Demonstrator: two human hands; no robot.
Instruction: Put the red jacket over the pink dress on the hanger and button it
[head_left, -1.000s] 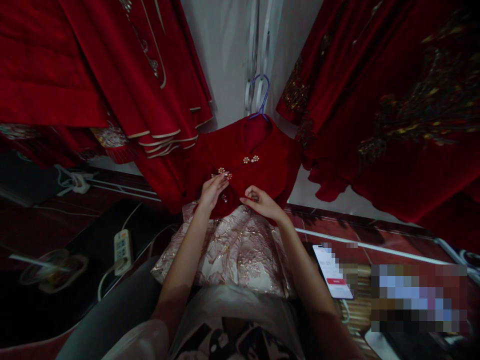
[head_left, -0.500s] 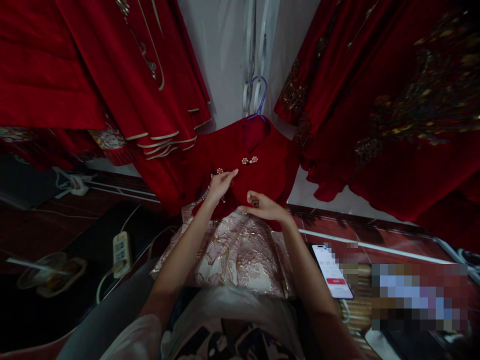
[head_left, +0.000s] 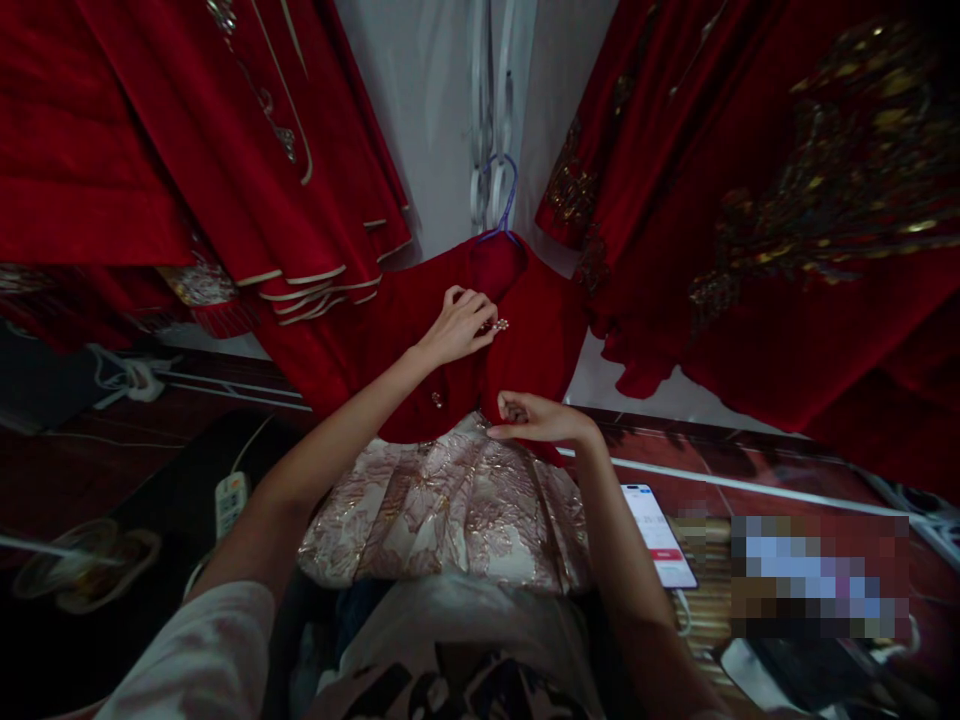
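A red jacket (head_left: 536,360) hangs on a purple hanger (head_left: 506,195) in front of me. My left hand (head_left: 461,325) is at its chest, fingers bent and pinching around a beaded flower clasp (head_left: 502,325), partly covering it. Lower on the front, another beaded ornament (head_left: 437,400) shows. My right hand (head_left: 532,415) is by the jacket's lower edge with its fingers curled in; anything inside them is hidden. A pink-gold brocade skirt (head_left: 450,510) spreads below the jacket, over my lap.
Red embroidered garments (head_left: 817,200) hang on the right, and more red garments (head_left: 300,200) on the left. A lit phone (head_left: 660,540) rests on a slatted surface (head_left: 709,580) at right. On the left are a power strip (head_left: 230,503) and a plastic bowl (head_left: 86,565).
My left hand has moved up and right from the jacket's left front to the upper clasp. My right hand stays near the lower edge. The view has shifted slightly.
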